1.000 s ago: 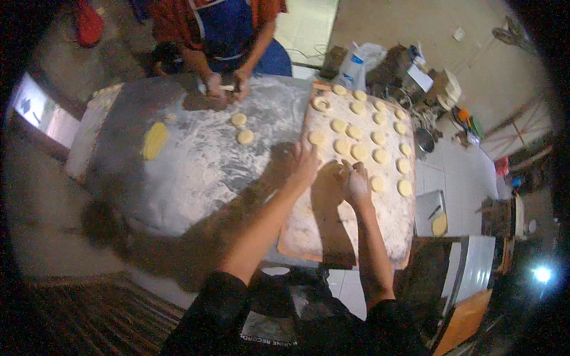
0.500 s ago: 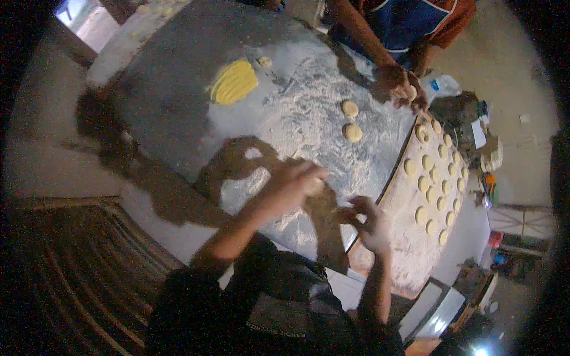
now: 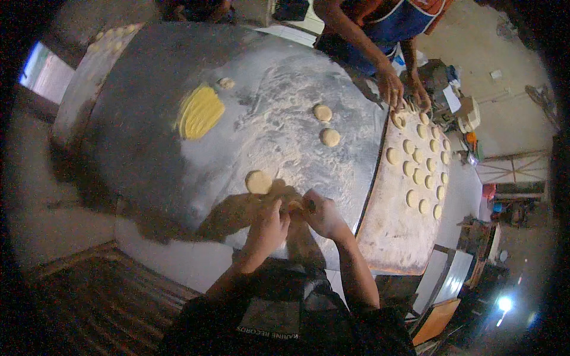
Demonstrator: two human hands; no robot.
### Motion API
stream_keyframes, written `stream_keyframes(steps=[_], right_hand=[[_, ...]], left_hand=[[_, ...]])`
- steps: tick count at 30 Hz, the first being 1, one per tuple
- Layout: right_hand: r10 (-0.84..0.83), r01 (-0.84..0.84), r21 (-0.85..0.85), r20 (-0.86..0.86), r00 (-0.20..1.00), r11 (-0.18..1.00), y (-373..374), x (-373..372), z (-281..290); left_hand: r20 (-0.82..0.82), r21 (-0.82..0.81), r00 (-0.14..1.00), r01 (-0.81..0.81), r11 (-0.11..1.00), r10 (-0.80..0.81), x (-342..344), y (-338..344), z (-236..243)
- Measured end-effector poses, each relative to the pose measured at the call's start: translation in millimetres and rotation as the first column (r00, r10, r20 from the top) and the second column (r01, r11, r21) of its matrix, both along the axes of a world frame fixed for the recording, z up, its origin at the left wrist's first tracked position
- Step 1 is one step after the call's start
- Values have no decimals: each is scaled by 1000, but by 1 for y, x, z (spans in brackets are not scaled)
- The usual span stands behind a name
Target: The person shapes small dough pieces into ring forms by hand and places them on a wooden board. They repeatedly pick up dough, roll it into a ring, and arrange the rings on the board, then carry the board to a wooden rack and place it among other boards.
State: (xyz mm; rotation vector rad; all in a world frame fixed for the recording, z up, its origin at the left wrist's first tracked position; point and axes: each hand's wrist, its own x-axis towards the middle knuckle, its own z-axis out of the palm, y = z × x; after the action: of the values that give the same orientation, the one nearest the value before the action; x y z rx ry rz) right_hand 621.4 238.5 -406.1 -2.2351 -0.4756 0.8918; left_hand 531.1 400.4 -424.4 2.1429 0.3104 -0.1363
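My left hand [image 3: 272, 222] and my right hand [image 3: 319, 212] are close together over the floured grey table [image 3: 148, 89], fingers bent around what looks like a small piece of dough [image 3: 295, 206], partly hidden. Just beyond them lies a flat, pale dough round [image 3: 259, 181]. Two smaller rounds [image 3: 322, 113] sit farther back on the flour. Right of my right hand is a floured board [image 3: 392, 231] with several dough rounds on its far part.
A co-worker in a blue apron [image 3: 389, 24] has both hands [image 3: 392, 89] at the board's far corner. A yellow smear [image 3: 200, 113] lies on the table's left half. Another board with rounds [image 3: 110, 44] is far left. Pots and containers [image 3: 469, 113] stand beyond the right board.
My hands have moved left from the board onto the grey table, where a round now lies beyond them. The co-worker's hands have moved to the board's corner. The view has swung.
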Motion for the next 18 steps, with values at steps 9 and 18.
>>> stream_keyframes(steps=[9,18], right_hand=[[-436,406,210,126,891,890,-14,-22,32],[-261,533,710,-465,846,461,-63,-26,10]], left_hand=[[67,-427,976,217,878,-209,29,-3,43],[343,-630,939,210,747,25,39,-74,6]])
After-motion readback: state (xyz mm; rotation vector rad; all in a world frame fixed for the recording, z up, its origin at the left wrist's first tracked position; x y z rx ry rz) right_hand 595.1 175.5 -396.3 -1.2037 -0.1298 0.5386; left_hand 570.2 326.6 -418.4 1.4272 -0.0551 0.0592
